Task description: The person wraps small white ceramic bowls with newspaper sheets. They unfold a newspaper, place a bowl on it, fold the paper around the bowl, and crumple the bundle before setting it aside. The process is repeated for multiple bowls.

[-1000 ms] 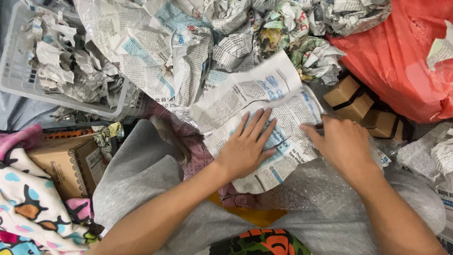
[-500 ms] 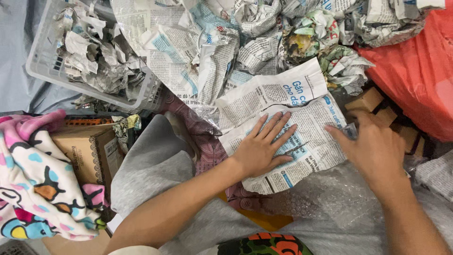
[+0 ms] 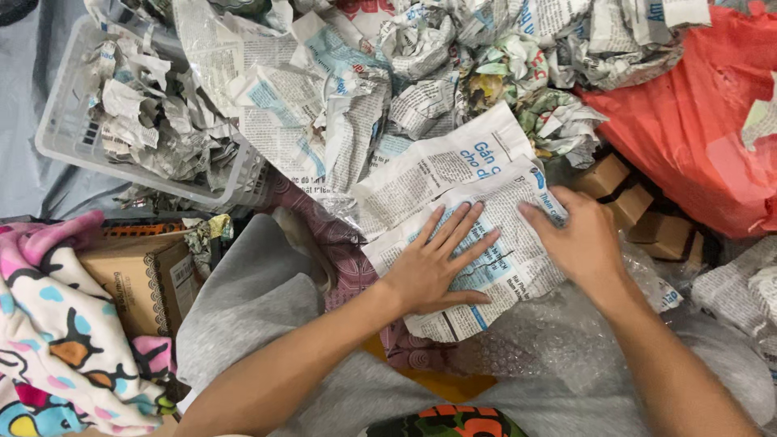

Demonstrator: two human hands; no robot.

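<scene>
— What lies around the hands?

— Paper, mostly. Crumpled newspaper balls [image 3: 494, 65] are heaped along the top, just beyond the flat newspaper sheet [image 3: 477, 243] being worked on. A red plastic bag [image 3: 688, 129] fills the upper right, and small brown cardboard boxes [image 3: 639, 210] sit just beside the right hand, between it and the bag. Bubble wrap [image 3: 550, 332] spreads under the sheet's near edge. To the left are a grey cloth [image 3: 251, 307], a brown cardboard box [image 3: 129, 275] and a bright patterned blanket [image 3: 57, 340].

— Anything in the way of the sheet?

— Nothing lies on top of it but the hands. The crumpled heap touches its far edge, and a second flat page overlaps it from behind.

— How does the sheet lie?

— Flat on the person's lap, wrinkled, with its long axis running from lower left up to upper right, its far corner towards the crumpled balls.

— And the hands?

— The left hand [image 3: 441, 263] lies palm down in the middle of the sheet, fingers spread wide and pressing it flat. The right hand [image 3: 579, 239] rests on the sheet's right edge, fingers stretched out and close together, somewhat blurred; whether it pinches the edge I cannot tell.

— Any containers?

— A white plastic basket [image 3: 73, 146] at upper left, filled with torn and crumpled newspaper scraps [image 3: 154, 121].
</scene>
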